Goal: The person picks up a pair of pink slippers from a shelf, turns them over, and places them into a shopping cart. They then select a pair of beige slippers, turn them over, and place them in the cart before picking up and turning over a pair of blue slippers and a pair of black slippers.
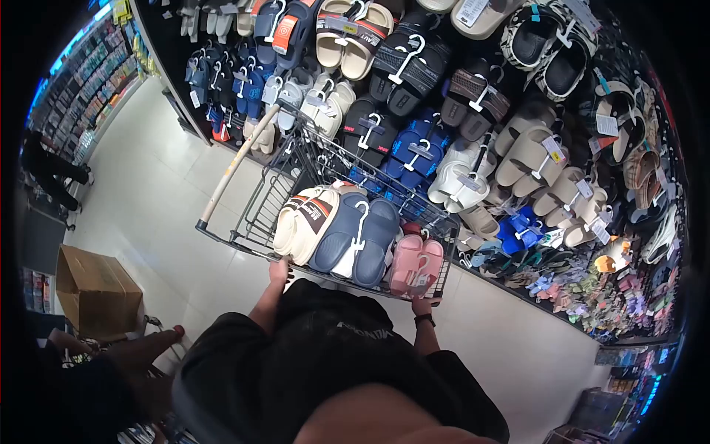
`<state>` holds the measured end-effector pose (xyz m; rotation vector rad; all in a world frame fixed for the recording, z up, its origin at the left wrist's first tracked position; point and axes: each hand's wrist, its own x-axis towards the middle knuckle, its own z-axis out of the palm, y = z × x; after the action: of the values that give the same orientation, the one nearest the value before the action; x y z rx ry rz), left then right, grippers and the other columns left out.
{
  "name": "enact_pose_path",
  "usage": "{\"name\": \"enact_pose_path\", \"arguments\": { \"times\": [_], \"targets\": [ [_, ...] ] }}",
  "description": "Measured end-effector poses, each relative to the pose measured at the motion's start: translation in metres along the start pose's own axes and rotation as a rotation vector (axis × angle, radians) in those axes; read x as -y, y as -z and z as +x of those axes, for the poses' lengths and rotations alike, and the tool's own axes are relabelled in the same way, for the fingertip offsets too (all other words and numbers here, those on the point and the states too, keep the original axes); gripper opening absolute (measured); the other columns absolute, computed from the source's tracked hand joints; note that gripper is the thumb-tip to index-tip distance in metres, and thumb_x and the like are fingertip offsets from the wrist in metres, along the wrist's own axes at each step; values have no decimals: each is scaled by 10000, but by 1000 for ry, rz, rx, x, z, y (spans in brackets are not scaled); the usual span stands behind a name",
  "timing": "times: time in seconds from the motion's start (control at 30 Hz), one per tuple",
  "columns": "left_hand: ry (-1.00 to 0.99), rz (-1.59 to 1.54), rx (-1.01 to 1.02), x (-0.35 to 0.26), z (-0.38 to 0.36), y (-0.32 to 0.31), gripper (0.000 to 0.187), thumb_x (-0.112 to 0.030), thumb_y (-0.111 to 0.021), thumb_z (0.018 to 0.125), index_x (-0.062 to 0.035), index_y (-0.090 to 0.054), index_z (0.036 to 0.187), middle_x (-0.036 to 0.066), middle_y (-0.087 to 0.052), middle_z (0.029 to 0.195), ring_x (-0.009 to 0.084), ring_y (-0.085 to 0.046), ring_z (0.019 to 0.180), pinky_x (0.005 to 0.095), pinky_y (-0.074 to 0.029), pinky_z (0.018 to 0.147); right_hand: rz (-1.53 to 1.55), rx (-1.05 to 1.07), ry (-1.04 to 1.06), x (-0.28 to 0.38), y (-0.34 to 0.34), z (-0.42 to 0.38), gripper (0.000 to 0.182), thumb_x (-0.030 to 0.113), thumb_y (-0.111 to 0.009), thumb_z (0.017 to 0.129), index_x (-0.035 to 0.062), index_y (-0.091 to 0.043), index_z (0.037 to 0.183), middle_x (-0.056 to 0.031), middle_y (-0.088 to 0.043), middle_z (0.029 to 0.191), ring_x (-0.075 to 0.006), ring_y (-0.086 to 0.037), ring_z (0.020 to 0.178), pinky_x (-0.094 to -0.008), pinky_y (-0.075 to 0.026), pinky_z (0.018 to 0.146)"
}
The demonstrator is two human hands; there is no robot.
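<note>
A wire shopping cart stands in front of me beside a wall of hanging slippers. In it lie a cream pair, a navy pair on a white hanger and a pink pair. My left hand holds the cart's near rim below the cream pair. My right hand, with a dark band on the wrist, grips the rim under the pink pair. My dark hooded top fills the lower middle of the view.
The cart's beige handle bar points away to the left. Another person's arm reaches in at bottom left by a cardboard box on a second cart. A person in dark clothes stands far left in the tiled aisle.
</note>
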<state>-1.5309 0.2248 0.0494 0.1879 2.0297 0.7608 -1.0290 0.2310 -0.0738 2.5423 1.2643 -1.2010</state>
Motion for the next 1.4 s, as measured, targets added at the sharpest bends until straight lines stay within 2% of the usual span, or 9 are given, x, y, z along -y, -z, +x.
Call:
{"name": "enact_pose_path", "arguments": {
  "times": [0.1, 0.27, 0.5, 0.63, 0.7, 0.77, 0.93, 1.07, 1.4],
  "targets": [
    [15, -44, 8, 3, 24, -1, 412, -349, -561, 776, 1, -593, 990, 188, -650, 820, 312, -649, 575, 425, -507, 505, -198, -254, 333, -28, -55, 55, 1090, 342, -534, 895, -150, 364, 1268, -338, -645, 902, -444, -662, 781, -468, -554, 665],
    [63, -143, 20, 9, 72, 7, 363, -294, -476, 818, 14, -578, 980, 200, -645, 819, 335, -669, 615, 474, -531, 514, 208, -154, 88, 42, -22, 10, 1055, 343, -496, 875, -77, 359, 1329, -290, -651, 836, -375, -641, 602, -429, -531, 514],
    [35, -57, -75, -25, 50, 30, 441, -375, -494, 843, 50, -584, 917, 179, -649, 780, 307, -673, 613, 483, -518, 537, -30, -85, 284, 51, -4, -46, 1052, 318, -565, 833, 53, 246, 1447, -295, -663, 935, -443, -656, 797, -498, -536, 725],
    [-49, 41, -145, -19, 59, 27, 506, -458, -481, 856, 8, -536, 1046, 182, -637, 792, 302, -654, 583, 464, -503, 505, -91, 3, 235, 46, 8, -86, 742, 256, -591, 809, 30, -292, 1449, -271, -661, 1000, -443, -637, 912, -505, -506, 848],
    [-81, -3, -154, -22, 40, 20, 502, -470, -509, 835, -4, -511, 1020, 125, -605, 690, 255, -630, 518, 426, -480, 459, 174, 453, 325, -50, -80, -9, 386, 210, -570, 829, 16, -610, 1160, -255, -661, 1006, -428, -633, 925, -467, -519, 832],
    [-59, -96, -141, -15, 40, 4, 521, -501, -477, 854, -10, -504, 1023, 145, -608, 713, 268, -617, 507, 400, -474, 440, -100, 372, 536, -103, -103, -15, 315, 335, -571, 836, 77, -715, 944, -159, -692, 994, -344, -656, 944, -474, -509, 836],
    [-27, -137, -5, 1, 38, -40, 473, -430, -469, 858, -29, -510, 1106, 187, -632, 732, 292, -628, 506, 403, -500, 443, 295, 240, 156, -159, -112, -69, 328, 318, -563, 878, 23, -697, 933, -177, -697, 937, -327, -675, 866, -437, -526, 777],
    [-76, -87, -5, 0, 55, -42, 447, -353, -484, 824, 66, -583, 947, 206, -648, 729, 315, -662, 537, 411, -500, 440, 347, 347, -226, -54, -40, -130, 301, 277, -576, 871, 6, -689, 936, -181, -699, 952, -316, -683, 844, -435, -545, 744],
    [50, -122, 53, -8, 73, -36, 390, -292, -416, 810, 33, -501, 1008, 261, -647, 846, 398, -668, 670, 493, -530, 575, 14, 158, -151, -27, -80, -86, 361, 282, -505, 822, 39, -707, 995, -225, -655, 1091, -398, -608, 1071, -461, -491, 928]
  ]
}}
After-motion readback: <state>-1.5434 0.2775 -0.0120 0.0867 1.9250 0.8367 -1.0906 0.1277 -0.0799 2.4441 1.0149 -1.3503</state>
